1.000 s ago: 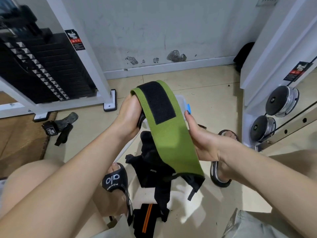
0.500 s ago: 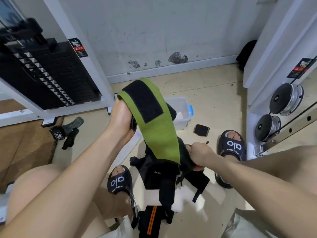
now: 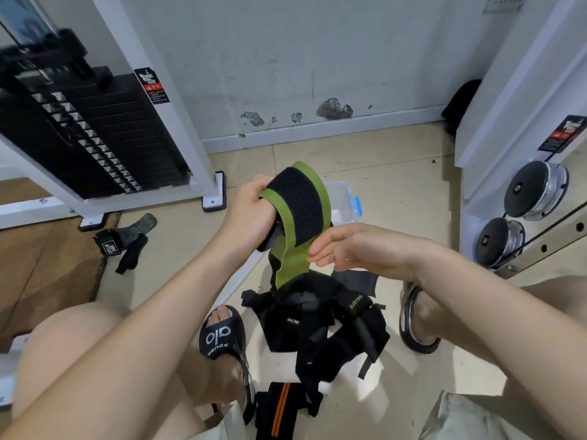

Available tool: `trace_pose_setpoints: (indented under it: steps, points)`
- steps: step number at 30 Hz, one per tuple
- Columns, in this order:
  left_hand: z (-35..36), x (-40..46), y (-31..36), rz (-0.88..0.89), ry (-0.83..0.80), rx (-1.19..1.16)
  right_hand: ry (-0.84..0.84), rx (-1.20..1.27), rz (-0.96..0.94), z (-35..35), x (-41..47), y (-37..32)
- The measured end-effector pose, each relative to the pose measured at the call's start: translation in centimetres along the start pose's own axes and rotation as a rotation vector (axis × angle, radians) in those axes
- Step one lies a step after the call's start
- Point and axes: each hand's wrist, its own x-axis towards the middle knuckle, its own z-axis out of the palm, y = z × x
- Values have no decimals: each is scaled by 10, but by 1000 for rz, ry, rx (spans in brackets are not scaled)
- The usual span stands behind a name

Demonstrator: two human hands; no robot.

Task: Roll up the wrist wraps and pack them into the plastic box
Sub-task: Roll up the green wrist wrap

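1. Head view shows the left hand (image 3: 251,214) curled around the top end of the green wrist wrap (image 3: 293,249), its fingers closed over the edge by the black hook-and-loop patch (image 3: 297,211).
2. The right hand (image 3: 355,249) hovers just beside the hanging strip with fingers straight and together, gripping nothing; whether the fingertips touch the fabric I cannot tell.
3. To roll well, I judge the right hand should catch the free tail, keep it taut and wind it evenly around the end held by the left hand, edges aligned, so the patch closes the roll.
4. A slack tail would likely give a lopsided roll that springs open in the box.
5. The wrap is a flat green woven band, arched over the left hand and hanging down; its lower end meets the pile of black wraps (image 3: 320,328) on the floor.
6. It is held in the air, above and in front of that pile.
7. The clear plastic box (image 3: 344,201), with a blue latch, sits on the tiled floor behind the hands, largely hidden by the wrap.
8. One black wrap with orange stripes (image 3: 279,408) lies nearer the person.
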Motion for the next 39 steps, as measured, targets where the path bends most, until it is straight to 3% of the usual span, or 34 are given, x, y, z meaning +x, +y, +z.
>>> trace_pose_setpoints:
  steps: [2, 5, 10, 15, 19, 25, 28, 32, 36, 39]
  points:
    - [1, 2, -1, -10, 7, -1, 34, -47, -24, 7, -2, -2]
    - [2, 4, -1, -12, 30, 2, 218, -198, -50, 9, -2, -5]
    - [4, 8, -4, 14, 66, 97, 376, -21, -196, 12, -6, -14]
    - [9, 10, -6, 44, 36, 198, 573, -111, -364, 23, -6, -19]
    - [10, 11, -9, 79, -15, 278, 507, 67, -393, 19, -14, -37]
    - [5, 19, -15, 170, -67, 431, 394, 38, -300, -1, -22, -52]
    - [2, 25, -23, 338, -100, 699, 316, 11, -230, -17, -17, -54]
    - [-10, 40, -24, 366, -75, 973, 193, 105, -214, -23, -14, -57]
    - [-16, 51, -24, 309, -52, 1019, 4, 292, -118, -37, -15, -61]
    - [-14, 58, -28, 218, -98, 864, -63, 319, -68, -40, -11, -59]
